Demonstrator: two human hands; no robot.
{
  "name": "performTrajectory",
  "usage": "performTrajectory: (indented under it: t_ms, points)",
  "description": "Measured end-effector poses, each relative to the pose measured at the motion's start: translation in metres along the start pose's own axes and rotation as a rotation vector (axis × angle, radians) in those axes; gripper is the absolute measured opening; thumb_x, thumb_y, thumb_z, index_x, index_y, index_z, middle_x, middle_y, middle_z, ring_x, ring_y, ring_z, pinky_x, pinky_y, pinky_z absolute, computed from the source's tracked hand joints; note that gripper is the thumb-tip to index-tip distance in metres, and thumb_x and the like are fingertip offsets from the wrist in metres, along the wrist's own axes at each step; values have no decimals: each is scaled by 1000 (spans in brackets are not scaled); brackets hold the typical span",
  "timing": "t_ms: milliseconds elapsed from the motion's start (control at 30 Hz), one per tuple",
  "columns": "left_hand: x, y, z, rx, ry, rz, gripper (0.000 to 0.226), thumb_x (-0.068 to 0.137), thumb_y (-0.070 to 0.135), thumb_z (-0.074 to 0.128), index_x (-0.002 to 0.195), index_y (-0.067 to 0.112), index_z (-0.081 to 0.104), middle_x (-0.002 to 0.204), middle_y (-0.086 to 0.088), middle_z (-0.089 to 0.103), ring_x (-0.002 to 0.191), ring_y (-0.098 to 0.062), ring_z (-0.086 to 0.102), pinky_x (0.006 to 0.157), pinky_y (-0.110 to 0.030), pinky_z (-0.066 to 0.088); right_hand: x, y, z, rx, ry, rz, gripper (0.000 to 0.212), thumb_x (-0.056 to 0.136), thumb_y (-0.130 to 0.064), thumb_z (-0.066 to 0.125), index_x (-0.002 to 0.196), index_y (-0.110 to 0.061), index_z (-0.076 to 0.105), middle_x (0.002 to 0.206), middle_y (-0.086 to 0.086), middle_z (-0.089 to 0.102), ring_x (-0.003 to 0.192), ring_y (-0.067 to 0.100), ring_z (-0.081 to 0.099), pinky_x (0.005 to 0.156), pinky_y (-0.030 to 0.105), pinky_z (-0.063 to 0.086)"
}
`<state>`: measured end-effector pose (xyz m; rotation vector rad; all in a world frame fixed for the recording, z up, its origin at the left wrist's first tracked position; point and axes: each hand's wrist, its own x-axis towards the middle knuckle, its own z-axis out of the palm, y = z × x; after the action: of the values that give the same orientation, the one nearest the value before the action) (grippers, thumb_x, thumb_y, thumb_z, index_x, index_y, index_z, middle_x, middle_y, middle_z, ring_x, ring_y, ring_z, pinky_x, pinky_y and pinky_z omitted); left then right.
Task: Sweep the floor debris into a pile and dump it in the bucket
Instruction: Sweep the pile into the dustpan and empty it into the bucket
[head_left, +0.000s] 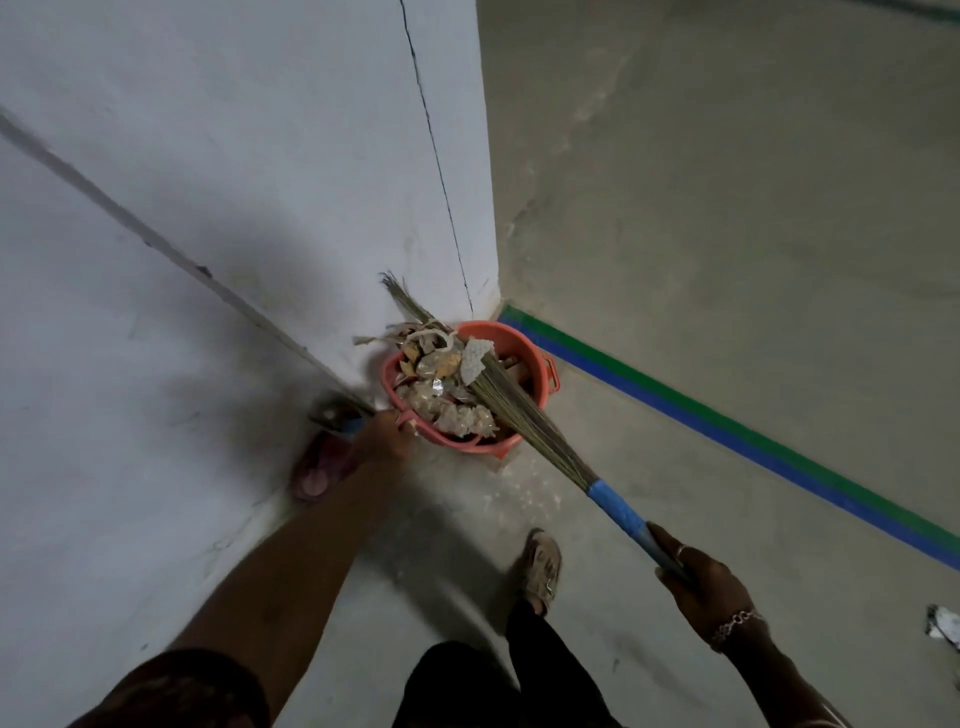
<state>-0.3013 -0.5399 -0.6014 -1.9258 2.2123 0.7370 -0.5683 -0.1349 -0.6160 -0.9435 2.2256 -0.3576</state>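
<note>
An orange bucket (524, 345) stands on the floor against the corner of a white pillar, heaped with paper and plastic debris (441, 382). A grass broom (524, 421) lies slanted across the bucket's top, its tips reaching the pillar. My right hand (696, 577) grips the broom's blue taped handle at the lower right. My left hand (382, 439) is at the bucket's near-left rim with its fingers curled over it. A blurred grey and blue object (335, 413) sits just left of that hand; I cannot tell what it is.
The white pillar (260, 182) fills the left and centre. A green and blue floor stripe (727, 426) runs diagonally to the right. Pale dust (519, 491) lies in front of the bucket. My feet (543, 566) stand near it. A crumpled scrap (945, 626) lies at the right edge.
</note>
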Motion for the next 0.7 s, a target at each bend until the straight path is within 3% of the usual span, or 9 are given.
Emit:
performTrajectory:
  t_ms: [100, 200, 333, 433, 533, 633, 700]
  points:
    - [29, -1, 7, 84, -10, 37, 32, 99, 34, 54, 104, 8, 71, 104, -16, 71, 97, -37, 66, 72, -35, 45, 20, -13, 4, -34, -4, 24, 68, 89, -27, 70, 145, -47, 38, 87, -10, 61, 82, 19, 65, 68, 29, 46]
    - [56, -6, 14, 165, -31, 21, 31, 98, 34, 52, 107, 11, 71, 108, -14, 71, 99, -36, 66, 79, -40, 50, 36, -22, 12, -78, -22, 59, 67, 90, -29, 67, 147, -46, 36, 87, -9, 59, 83, 21, 64, 69, 31, 47]
    - [74, 2, 20, 261, -87, -115, 31, 103, 15, 45, 120, -1, 65, 119, -18, 67, 113, -38, 63, 94, -44, 48, 48, -37, 23, -152, -33, 140, 68, 91, -33, 63, 149, -48, 31, 90, -6, 58, 86, 22, 64, 69, 31, 45]
    - [86, -2, 23, 260, -127, -85, 29, 101, 23, 50, 115, 6, 69, 114, -13, 69, 110, -36, 65, 89, -43, 52, 47, -51, 32, -205, -36, 214, 69, 92, -34, 62, 150, -48, 27, 92, -2, 58, 86, 24, 64, 70, 33, 46]
    - [90, -4, 18, 250, -161, -48, 28, 98, 28, 55, 111, 8, 70, 112, -11, 70, 106, -34, 66, 87, -40, 53, 40, -66, 41, -232, 7, 294, 63, 90, -30, 65, 148, -40, 41, 93, 2, 60, 84, 29, 65, 69, 35, 49]
    - [99, -7, 9, 211, -194, 23, 33, 92, 34, 66, 116, 12, 68, 115, -12, 69, 108, -35, 65, 91, -42, 51, 26, -90, 47, -266, 47, 363, 61, 90, -28, 66, 146, -38, 44, 95, 8, 61, 83, 35, 66, 69, 37, 50]
    - [111, -11, 8, 227, -168, 53, 36, 86, 42, 69, 110, 15, 69, 112, -8, 72, 101, -32, 68, 84, -42, 55, 15, -107, 49, -290, 71, 411, 57, 90, -26, 66, 144, -34, 48, 95, 11, 60, 80, 38, 66, 67, 39, 51]
